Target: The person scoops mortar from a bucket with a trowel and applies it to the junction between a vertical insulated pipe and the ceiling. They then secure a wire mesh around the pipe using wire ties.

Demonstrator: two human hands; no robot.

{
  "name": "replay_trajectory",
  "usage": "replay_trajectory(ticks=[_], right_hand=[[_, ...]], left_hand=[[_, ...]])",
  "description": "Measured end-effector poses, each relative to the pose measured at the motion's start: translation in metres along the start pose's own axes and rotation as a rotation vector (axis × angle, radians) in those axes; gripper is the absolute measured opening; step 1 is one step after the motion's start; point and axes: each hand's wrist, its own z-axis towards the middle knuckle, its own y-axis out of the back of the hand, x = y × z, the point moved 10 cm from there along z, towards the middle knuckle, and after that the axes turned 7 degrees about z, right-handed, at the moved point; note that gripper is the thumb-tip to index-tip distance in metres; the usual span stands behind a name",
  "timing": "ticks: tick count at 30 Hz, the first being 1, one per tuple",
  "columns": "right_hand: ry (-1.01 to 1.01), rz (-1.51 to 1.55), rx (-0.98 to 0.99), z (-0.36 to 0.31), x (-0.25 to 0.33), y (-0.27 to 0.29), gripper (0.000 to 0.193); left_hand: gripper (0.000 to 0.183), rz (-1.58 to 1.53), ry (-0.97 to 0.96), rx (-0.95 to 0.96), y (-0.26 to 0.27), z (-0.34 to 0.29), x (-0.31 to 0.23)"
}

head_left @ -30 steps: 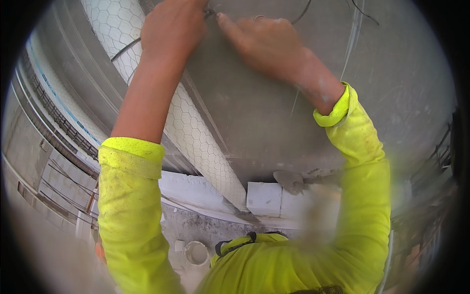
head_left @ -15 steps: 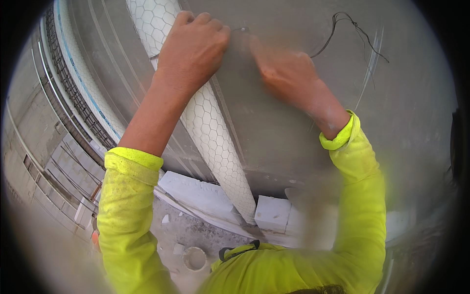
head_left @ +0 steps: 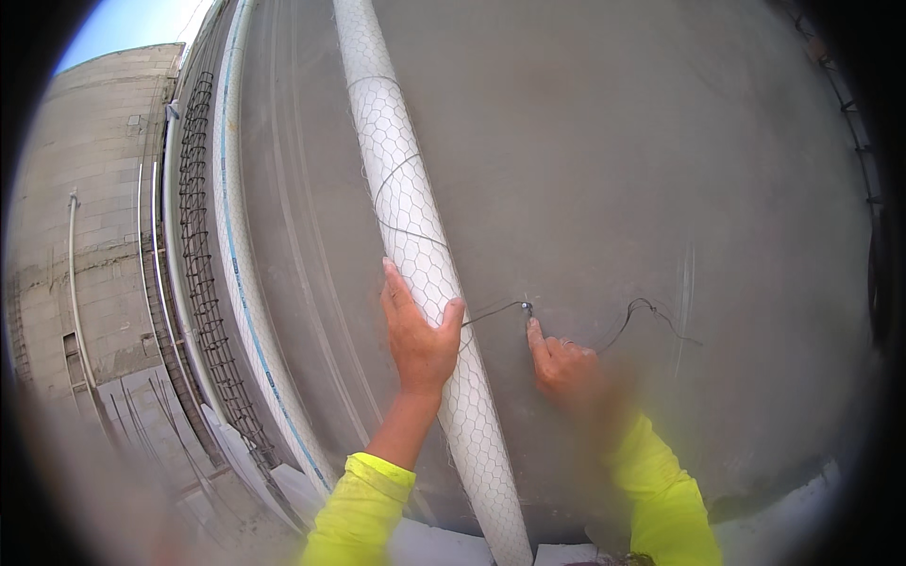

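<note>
A white pipe (head_left: 415, 198) wrapped in hexagonal wire mesh runs up the grey wall. My left hand (head_left: 422, 351) grips it, fingers along its left side and thumb across its front. Dark tie wire (head_left: 401, 231) loops around the pipe above this hand. From the pipe, a strand (head_left: 493, 312) stretches right to a small metal fastener (head_left: 526, 306) in the wall. My right hand (head_left: 566, 370) is just below the fastener, index finger extended toward it and the other fingers curled. A loose wire tail (head_left: 637, 307) comes out beside that hand, so it appears to hold the wire.
A second mesh-wrapped pipe (head_left: 247, 274) with a blue stripe stands to the left, beside a black rebar cage (head_left: 198, 226). White blocks (head_left: 439, 544) line the wall's foot. Farther left rises a block wall (head_left: 104, 141) with thin pipes.
My view has tilted up along the wall. The left hand has gone from a closed fist by the wire to clasping the pipe; the right hand has come to just below the fastener.
</note>
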Motion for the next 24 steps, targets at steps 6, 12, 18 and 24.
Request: replay_trajectory(ticks=[6, 12, 18, 24], right_hand=[[-0.161, 0.125, -0.038, 0.002, -0.003, -0.013, 0.056], [-0.323, 0.269, -0.067, 0.013, -0.007, -0.025, 0.053], [-0.431, 0.453, -0.202, 0.024, 0.008, -0.03, 0.047], [-0.623, 0.703, -0.313, 0.029, 0.014, -0.05, 0.05]], left_hand=[[0.091, -0.02, 0.022, -0.064, -0.006, -0.007, 0.014], [0.081, -0.138, 0.087, -0.105, -0.004, -0.006, 0.023], [0.077, -0.199, 0.118, -0.101, -0.001, -0.008, 0.028], [0.077, -0.223, 0.11, -0.111, 0.003, -0.008, 0.028]])
